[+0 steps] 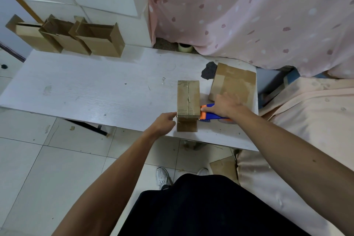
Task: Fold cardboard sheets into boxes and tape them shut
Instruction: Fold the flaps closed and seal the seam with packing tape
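1. Open boxes: three, at 10 o'clock on the table, flaps up. Nothing shows inside, and the bottoms are hidden.
2. Left hand: at the box's 7 o'clock corner, fingers bent, tips touching the card. Whether it pinches or only steadies, cannot tell.
3. Box: near the table's 5 o'clock edge, closed, with tape along the top seam and down the near face. Contents hidden.
4. Dispenser: blue and orange, its head against the box's 4 o'clock corner.
5. Right hand: wrapped over the dispenser, thumb along the orange head.
6. Flat sheet: at 2 o'clock of the box, just apart.

Handling note: brace the box firmly from 7 o'clock. Keep the dispenser head flat on the card and draw it straight, so the strip lands without wrinkles. Then press the ends down.
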